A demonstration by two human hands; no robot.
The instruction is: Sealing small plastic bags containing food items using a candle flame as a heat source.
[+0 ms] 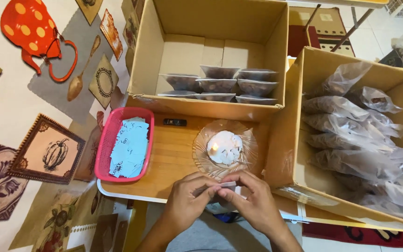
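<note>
Together, the left hand [187,198] and the right hand [253,200] met just in front of the candle [225,147], their fingers pinched shut from both sides on the top edge of a small clear bag [224,185]; holding it that close to the flame looked like a way to bring the plastic edge to the heat. The candle stood lit on a glass plate [201,158], probably to catch wax, on a wooden board [176,154] over the tabletop [5,116]. Left of it, a pink basket [106,144] held pale blue paper slips, near enough to reach. Behind the board, an open cardboard box [211,100] held neat rows of small filled packets lying flat, and a second box [304,135] at the right was piled loosely with clear bags of dark contents. A small black object [174,122] lay beside the basket.
</note>
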